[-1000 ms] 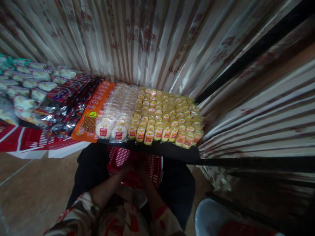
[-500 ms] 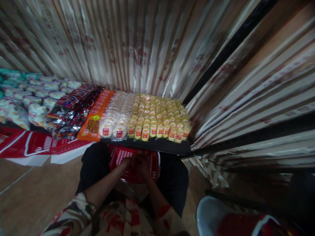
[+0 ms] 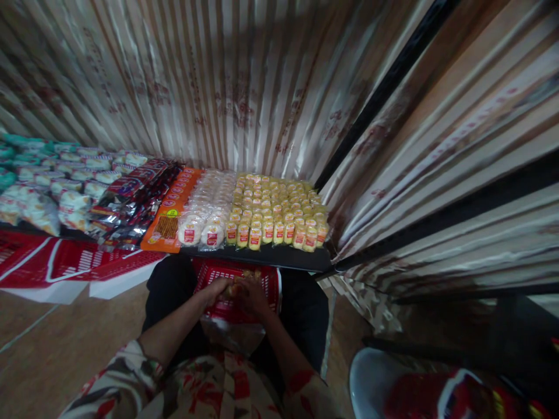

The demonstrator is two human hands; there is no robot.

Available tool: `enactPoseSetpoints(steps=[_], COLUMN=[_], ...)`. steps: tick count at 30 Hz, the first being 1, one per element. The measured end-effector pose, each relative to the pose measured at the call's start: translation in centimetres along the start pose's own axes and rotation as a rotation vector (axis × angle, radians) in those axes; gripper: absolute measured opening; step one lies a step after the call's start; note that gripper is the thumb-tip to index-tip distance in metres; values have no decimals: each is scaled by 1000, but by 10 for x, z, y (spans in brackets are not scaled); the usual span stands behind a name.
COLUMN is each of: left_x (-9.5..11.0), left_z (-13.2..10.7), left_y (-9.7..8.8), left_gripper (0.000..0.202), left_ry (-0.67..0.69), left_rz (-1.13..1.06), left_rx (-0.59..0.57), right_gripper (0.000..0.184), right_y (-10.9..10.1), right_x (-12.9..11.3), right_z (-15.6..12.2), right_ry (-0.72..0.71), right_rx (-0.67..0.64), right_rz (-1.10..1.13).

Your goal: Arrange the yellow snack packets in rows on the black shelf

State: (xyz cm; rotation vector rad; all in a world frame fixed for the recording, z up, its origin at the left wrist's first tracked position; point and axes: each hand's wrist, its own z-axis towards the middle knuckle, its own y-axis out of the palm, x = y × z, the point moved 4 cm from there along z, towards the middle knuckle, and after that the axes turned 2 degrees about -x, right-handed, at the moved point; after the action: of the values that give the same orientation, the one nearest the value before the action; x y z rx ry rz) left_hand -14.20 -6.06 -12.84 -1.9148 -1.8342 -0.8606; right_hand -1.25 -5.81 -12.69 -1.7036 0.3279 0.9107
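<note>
My left hand point(image 3: 217, 289) and my right hand point(image 3: 254, 295) meet over my lap, with fingers bent and pressed together. Whether a small thing is between them I cannot make out; the spot is dim. Under both hands lies a red bag point(image 3: 271, 311) with a white grid pattern and a see-through lower part point(image 3: 233, 334). Just beyond, at the edge of a black shelf point(image 3: 279, 256), stand rows of small yellow wrapped cakes point(image 3: 266, 231). Left of them are round white wrapped crackers point(image 3: 212, 234) and an orange packet of pretzel sticks point(image 3: 166, 224).
Further left lie dark red and blue packets point(image 3: 131, 195), white packets point(image 3: 72, 206) and green packets point(image 3: 6, 177). More red patterned bags point(image 3: 82, 260) hang below the shelf edge. A pleated curtain point(image 3: 244, 81) and black poles point(image 3: 388, 93) stand behind. A grey-white tub point(image 3: 364, 378) with red packets is at lower right.
The view has shifted slightly, so the shelf goods sit a little lower. My hands stay together over the red bag, with their fingers slightly rearranged.
</note>
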Motion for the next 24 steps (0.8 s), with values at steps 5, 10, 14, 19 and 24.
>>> enactPoseSetpoints(steps=[5,10,14,19,24], left_x=[14,29,40,52,71], left_z=[-6,-11,-14,-25,-46], left_y=[3,10,22,39,52], left_gripper=[12,8,13,23,30], left_ry=[-7,47,158,265,371], left_rz=[56,123,203,201,124], left_rx=[-20,-74,-165,-172,-190], right_gripper=[34,33,33,35,31], right_y=[-9,-22,-35,-53,-77], right_x=[-12,-21,-22,-17,-22], right_z=[-6,-13,-20,-30,-36], right_ry=[-111,-164,-141,-90,-23], right_rx=[-48,18,144,303,416], right_rz=[-173,-235,-268,-226,-96])
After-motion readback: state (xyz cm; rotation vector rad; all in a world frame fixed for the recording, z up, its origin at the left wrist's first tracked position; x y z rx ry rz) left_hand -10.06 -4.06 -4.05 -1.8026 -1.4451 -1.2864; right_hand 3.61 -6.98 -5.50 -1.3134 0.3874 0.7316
